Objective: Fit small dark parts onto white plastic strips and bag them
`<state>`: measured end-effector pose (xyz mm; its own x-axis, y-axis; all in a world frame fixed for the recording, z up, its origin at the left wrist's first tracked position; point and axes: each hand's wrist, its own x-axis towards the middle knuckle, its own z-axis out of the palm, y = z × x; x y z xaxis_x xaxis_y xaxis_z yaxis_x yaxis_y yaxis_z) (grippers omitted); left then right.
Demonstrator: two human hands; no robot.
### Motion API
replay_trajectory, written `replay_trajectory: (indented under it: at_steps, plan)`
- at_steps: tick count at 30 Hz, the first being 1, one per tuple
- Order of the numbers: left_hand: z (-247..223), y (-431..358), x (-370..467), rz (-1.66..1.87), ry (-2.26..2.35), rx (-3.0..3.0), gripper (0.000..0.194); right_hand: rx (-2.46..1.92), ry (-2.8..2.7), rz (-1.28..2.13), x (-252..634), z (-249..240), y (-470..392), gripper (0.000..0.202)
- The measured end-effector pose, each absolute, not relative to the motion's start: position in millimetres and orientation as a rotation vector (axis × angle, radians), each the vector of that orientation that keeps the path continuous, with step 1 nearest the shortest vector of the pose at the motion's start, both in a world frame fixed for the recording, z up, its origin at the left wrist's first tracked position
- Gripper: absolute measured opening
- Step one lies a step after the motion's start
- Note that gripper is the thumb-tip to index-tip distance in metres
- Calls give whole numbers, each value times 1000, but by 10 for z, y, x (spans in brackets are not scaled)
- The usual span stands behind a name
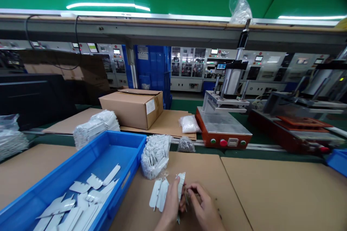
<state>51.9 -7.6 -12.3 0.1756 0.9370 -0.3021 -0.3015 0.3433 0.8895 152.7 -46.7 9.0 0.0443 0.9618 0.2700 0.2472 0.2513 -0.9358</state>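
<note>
I have both hands low at the tabletop's [200,164] near edge, a little right of the middle of my view. The left hand [170,200] has its fingers and thumb closed round a thin white plastic part [181,184], which it holds tilted, one end up, above the cardboard. The right hand [203,205] is just beside it, thumb and forefinger drawn close together at the part's right side; I cannot tell whether anything small is pinched between them.

Just left of my left hand, loose white pieces [159,193] lie side by side on the tabletop. Behind them, toward the far edge, stands a clear bag of white parts [155,155], with a small bag of dark pieces [186,144] to its right along that edge. A long blue tray [108,155] runs from the near left corner toward the far edge, more white parts [90,195] scattered in its nearer half. A few dark bits [219,210] lie just right of my right hand.
</note>
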Motion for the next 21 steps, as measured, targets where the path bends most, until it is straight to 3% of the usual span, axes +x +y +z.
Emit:
replay_trajectory:
  at_steps: [6, 15, 21]
  plan:
    - [-114, -112, 534, 1069, 1098, 1029, 38, -1193, -1387, 911, 1501, 70, -479, 26]
    - [-8, -119, 498, 1158, 1146, 1217, 37, -1259, -1539, 556, 1606, 10, -438, 21]
    - [11, -117, 479, 1161, 1224, 1286, 34, -1290, -1471, 577, 1598, 27, -424, 19]
